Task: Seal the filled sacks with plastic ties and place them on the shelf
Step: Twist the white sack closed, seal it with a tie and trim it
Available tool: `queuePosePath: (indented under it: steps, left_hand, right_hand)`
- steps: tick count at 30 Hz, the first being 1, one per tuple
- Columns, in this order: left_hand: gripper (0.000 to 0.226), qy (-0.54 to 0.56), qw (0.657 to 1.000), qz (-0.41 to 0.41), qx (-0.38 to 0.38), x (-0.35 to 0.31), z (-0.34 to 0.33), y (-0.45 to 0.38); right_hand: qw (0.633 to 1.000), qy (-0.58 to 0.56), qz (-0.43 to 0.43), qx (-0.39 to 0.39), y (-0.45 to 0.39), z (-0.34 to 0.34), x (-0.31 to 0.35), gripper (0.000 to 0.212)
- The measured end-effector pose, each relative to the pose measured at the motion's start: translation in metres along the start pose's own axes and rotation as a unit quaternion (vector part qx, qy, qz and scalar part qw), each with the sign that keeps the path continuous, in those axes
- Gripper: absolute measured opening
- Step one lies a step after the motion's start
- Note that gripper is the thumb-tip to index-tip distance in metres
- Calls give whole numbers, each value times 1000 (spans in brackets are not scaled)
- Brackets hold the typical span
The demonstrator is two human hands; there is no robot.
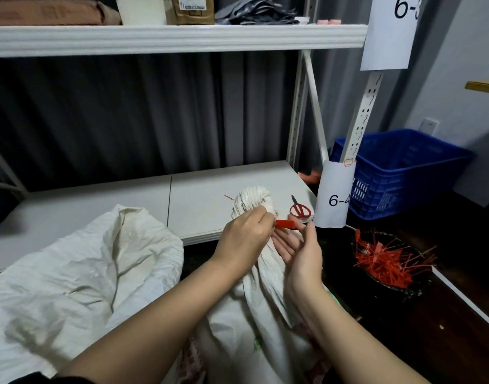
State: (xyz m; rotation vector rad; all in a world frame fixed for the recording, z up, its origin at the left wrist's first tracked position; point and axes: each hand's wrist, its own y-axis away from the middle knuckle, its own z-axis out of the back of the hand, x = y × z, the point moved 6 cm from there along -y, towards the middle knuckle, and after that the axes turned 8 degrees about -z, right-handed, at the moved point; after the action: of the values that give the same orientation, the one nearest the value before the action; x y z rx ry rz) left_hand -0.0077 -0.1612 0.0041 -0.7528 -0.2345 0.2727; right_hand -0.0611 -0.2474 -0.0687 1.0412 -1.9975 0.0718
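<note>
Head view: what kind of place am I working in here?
Probably a warehouse or stockroom: white metal shelving with paper bay labels reading 6-4, a blue plastic crate on the floor, and a tub of red plastic ties.

The crumpled woven plastic sack (254,314) is off-white. The flat plastic tie tag (285,224) at its neck is red. Right of the sack, the scissor handles (300,210) and loose ties (387,261) are red; the slotted plastic crate (404,173) is blue.
</note>
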Motion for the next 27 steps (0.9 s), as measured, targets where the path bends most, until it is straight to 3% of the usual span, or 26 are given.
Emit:
queuePosePath:
  steps: [3, 5, 10, 13, 18, 22, 27]
  left_hand:
    - [11, 29, 999, 13, -22, 4, 3, 4]
    - [22, 39, 998, 31, -24, 7, 2, 7]
    - [21, 61, 996, 58, -6, 8, 1, 7]
    - [8, 45, 998, 54, 7, 10, 1, 15]
    - [9, 0, 995, 97, -11, 14, 10, 24]
    - [10, -21, 997, 73, -18, 12, 9, 23]
    - [16, 5, 1000, -10, -17, 11, 8, 13]
  right_hand:
    - [999, -6, -41, 29, -3, -2, -2, 19]
    - [996, -14, -72, 42, -2, -6, -8, 11]
    - [994, -36, -86, 48, -6, -6, -9, 9]
    - [994, -47, -92, 34, -6, -6, -10, 7]
    - [998, -24, -53, 25, -3, -8, -6, 6]
    - [999, -17, -40, 20, -3, -6, -3, 6]
    - [993, -58, -77, 68, -4, -10, -9, 8]
